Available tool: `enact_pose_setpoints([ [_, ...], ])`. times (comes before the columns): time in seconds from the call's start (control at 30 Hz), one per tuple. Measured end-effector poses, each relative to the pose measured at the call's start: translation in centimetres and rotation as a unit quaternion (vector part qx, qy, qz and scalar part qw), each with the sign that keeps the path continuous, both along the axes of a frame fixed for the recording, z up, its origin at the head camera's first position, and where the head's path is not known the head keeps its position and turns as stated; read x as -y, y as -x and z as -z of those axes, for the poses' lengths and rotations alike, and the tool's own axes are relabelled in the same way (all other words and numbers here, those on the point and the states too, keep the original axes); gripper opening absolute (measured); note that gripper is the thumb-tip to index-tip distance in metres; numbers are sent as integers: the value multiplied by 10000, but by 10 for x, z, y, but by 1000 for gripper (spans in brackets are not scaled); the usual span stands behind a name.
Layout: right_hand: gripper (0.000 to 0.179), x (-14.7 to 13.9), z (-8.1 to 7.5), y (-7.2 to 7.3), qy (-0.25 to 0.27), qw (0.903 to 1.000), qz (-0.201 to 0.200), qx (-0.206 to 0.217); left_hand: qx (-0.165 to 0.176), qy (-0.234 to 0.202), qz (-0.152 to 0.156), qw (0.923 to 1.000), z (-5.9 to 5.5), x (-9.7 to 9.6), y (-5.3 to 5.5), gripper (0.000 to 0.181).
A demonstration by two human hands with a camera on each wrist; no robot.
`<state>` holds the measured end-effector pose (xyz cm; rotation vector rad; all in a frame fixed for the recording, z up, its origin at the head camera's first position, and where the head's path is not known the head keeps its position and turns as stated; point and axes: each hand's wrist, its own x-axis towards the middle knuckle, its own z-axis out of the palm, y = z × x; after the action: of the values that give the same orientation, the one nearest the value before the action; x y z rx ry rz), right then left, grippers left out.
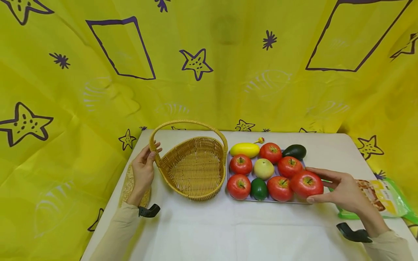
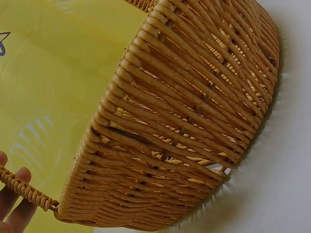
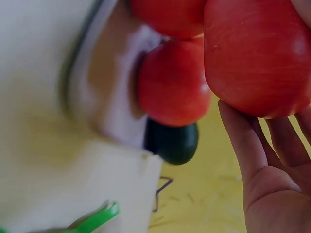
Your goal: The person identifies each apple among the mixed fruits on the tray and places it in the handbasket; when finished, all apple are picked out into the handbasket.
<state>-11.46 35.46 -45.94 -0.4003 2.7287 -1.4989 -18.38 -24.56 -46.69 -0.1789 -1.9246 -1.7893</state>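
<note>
My left hand grips the left base of the handle of an open wicker basket; in the left wrist view fingers curl by the handle, beside the woven side. Nothing lies in the basket. On the right, my right hand holds a red apple between thumb and fingers, over the right front corner of a pale purple tray. From the right wrist, the held apple shows large, higher than the apple in the tray.
The tray bears several red apples, a pale round fruit, a yellow oblong fruit and two dark green fruits. A green-edged package lies at the right. Behind the left forearm is a beige textured object. Yellow cloth hangs behind the table.
</note>
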Motion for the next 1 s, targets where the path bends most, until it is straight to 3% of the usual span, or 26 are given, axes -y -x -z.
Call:
enact_pose_setpoints([
  [0.13, 81, 9, -9, 4, 86, 10000, -41, 25, 5, -12, -12, 10000, 1, -1, 0, 38],
  [0.67, 81, 45, -27, 25, 647, 9931, -722, -659, -54, -24, -27, 10000, 3, 0, 0, 37],
  [1.0, 79, 75, -27, 35, 889, 9917, -691, -620, -64, 81, -154, 9998, 5, 1, 2, 38],
])
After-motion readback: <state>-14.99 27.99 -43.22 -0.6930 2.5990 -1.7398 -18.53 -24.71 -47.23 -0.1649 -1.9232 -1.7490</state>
